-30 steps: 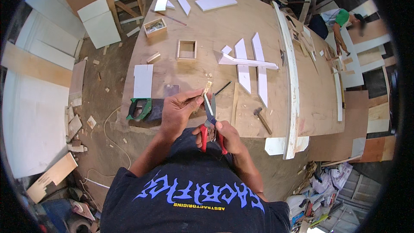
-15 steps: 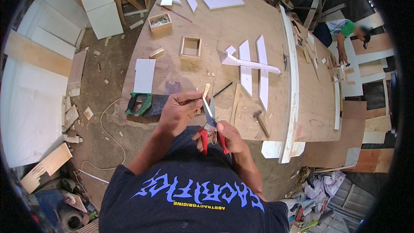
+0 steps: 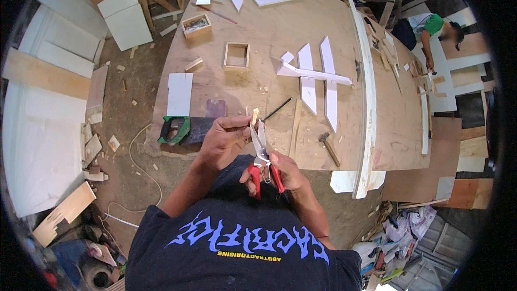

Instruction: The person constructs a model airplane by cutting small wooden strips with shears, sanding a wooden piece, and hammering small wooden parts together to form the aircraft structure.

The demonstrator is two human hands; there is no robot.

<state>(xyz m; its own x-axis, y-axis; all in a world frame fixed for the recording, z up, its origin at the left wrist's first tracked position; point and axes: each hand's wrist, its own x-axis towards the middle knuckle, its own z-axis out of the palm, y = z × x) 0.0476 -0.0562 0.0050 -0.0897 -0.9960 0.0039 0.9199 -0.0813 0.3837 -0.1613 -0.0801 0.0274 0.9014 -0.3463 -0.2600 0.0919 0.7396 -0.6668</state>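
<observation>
My left hand (image 3: pixel 229 137) pinches a small pale strip of wood (image 3: pixel 254 117) near its top. My right hand (image 3: pixel 285 172) grips shears (image 3: pixel 263 153) with red handles, their metal blades raised at the piece between the fingers of my left hand; whether they touch it I cannot tell. Just beyond my hands on the plywood table (image 3: pixel 291 21) lie a thin dark rod (image 3: pixel 278 108) and a narrow wood strip (image 3: pixel 295 126). A green-handled saw (image 3: pixel 173 129) lies to the left, a hammer (image 3: pixel 329 148) to the right.
A small wooden box (image 3: pixel 236 55), a box of small items (image 3: pixel 196 26) and several white cut boards (image 3: pixel 307 78) are on the table. A long white batten (image 3: pixel 365 124) crosses its right side. A co-worker (image 3: pixel 431 29) bends over panels at upper right. Boards and a cord (image 3: pixel 137 164) lie left.
The shears' blades look more spread apart at the wood piece, and the piece sits slightly differently in my left fingers. The co-worker's arm has moved a little. The view has shifted slightly.
</observation>
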